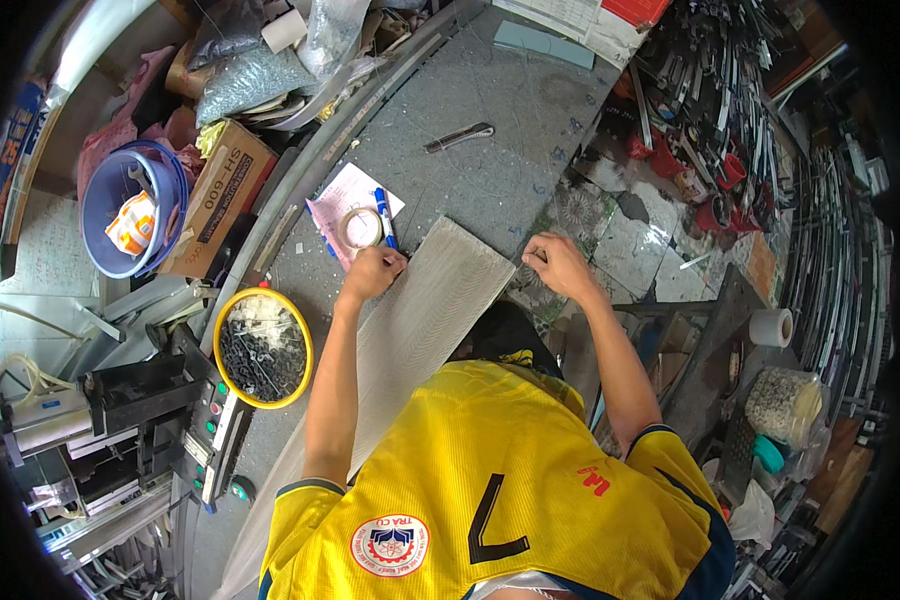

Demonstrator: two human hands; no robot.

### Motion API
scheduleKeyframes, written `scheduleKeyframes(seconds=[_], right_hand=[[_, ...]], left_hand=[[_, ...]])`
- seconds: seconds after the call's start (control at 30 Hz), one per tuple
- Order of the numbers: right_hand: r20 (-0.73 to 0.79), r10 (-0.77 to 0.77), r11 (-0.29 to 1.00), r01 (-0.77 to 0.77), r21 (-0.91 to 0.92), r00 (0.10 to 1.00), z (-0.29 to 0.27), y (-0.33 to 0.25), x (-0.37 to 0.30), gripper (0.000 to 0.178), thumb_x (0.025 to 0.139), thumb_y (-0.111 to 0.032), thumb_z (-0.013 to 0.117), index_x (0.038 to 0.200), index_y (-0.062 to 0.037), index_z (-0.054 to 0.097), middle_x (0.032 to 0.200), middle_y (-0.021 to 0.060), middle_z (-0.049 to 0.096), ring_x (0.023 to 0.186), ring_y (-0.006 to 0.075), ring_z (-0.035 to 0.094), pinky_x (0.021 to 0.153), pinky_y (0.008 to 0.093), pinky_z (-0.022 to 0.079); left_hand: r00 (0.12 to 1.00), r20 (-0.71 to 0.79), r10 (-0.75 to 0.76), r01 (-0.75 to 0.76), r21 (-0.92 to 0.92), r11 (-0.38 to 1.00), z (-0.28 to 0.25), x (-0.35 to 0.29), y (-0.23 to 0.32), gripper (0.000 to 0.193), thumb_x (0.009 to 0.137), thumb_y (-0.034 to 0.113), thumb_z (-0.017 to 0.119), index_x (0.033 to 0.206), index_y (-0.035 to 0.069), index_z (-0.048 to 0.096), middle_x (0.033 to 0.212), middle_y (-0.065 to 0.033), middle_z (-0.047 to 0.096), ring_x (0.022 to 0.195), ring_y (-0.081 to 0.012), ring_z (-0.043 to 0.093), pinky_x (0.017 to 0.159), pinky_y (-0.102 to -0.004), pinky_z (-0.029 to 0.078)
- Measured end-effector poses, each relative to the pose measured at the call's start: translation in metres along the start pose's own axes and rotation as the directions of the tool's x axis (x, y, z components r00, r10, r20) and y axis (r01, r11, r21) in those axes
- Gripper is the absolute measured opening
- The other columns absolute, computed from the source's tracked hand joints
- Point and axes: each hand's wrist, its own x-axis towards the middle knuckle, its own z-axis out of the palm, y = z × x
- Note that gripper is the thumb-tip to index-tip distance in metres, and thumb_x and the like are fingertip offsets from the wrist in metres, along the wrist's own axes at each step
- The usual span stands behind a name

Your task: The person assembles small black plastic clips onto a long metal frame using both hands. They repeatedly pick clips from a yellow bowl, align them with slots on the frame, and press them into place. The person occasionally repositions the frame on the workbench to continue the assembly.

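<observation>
A long strip of grey pleated mesh (pixel 425 290) lies slantwise across the bench and runs down past my left side. At its left edge is my left hand (pixel 375 272), fingers closed and pinching that edge. My right hand (pixel 560 265) is at the strip's right corner, its fingers curled in a pinch; whatever is between them is too small to make out. Beyond my left hand, a roll of tape (pixel 360 228) rests on white and pink paper (pixel 335 205), beside a blue marker (pixel 385 218). Farther off lies a utility knife (pixel 458 138).
A yellow-rimmed basin of dark screws (pixel 265 348) stands left of my left forearm. Past the bench's rail are a blue bucket (pixel 135 210) and a cardboard box (pixel 220 200). Red containers (pixel 715 212) and many metal profiles (pixel 840 260) crowd the right. A tissue roll (pixel 770 328) sits nearby.
</observation>
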Motion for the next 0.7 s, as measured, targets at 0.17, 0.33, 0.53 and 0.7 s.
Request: scheduleKeyframes(seconds=[0.17,0.33,0.53,0.7], right_hand=[[0.01,0.032,0.999,-0.032,0.007,0.999,0.001,0.001,0.0,0.017,0.096,-0.018,0.076,0.102,-0.0021,0.075,0.101,0.0179,0.072,0.096,0.04,0.071,0.088,0.0507,0.054],[0.025,0.04,0.999,-0.04,0.01,0.999,0.002,0.001,0.0,0.017,0.097,-0.018,0.076,0.103,-0.0023,0.075,0.103,0.018,0.072,0.097,0.0398,0.071,0.087,0.0506,0.054],[0.026,0.063,0.998,-0.064,0.02,0.998,0.001,-0.001,-0.001,0.017,0.097,-0.018,0.076,0.103,-0.0021,0.075,0.104,0.0179,0.074,0.096,0.0394,0.071,0.086,0.05,0.054],[0.009,0.047,0.999,-0.047,0.016,0.999,0.001,-0.002,-0.003,0.019,0.097,-0.02,0.076,0.102,-0.0024,0.075,0.103,0.0181,0.074,0.094,0.0393,0.072,0.085,0.0496,0.054]], left_hand=[[0.995,-0.003,0.098,-0.098,0.066,0.993,-0.003,-0.005,0.007,0.019,0.095,0.016,0.076,0.106,0.003,0.083,0.094,-0.0221,0.08,0.088,-0.0324,0.08,0.083,-0.0419,0.061],[0.997,0.07,0.041,-0.042,0.011,0.999,-0.011,-0.006,0.007,0.019,0.094,0.015,0.077,0.106,0.002,0.083,0.091,-0.022,0.08,0.085,-0.0321,0.08,0.082,-0.0418,0.061],[0.994,0.11,0.019,-0.02,0.015,1.0,-0.017,-0.006,0.01,0.018,0.093,0.013,0.077,0.107,0.002,0.083,0.094,-0.0212,0.081,0.084,-0.0313,0.079,0.083,-0.0412,0.061],[0.995,0.1,0.029,-0.034,0.041,0.999,-0.017,-0.005,0.013,0.02,0.089,0.011,0.076,0.105,0.002,0.083,0.098,-0.0208,0.081,0.089,-0.0349,0.079,0.085,-0.0427,0.061]])
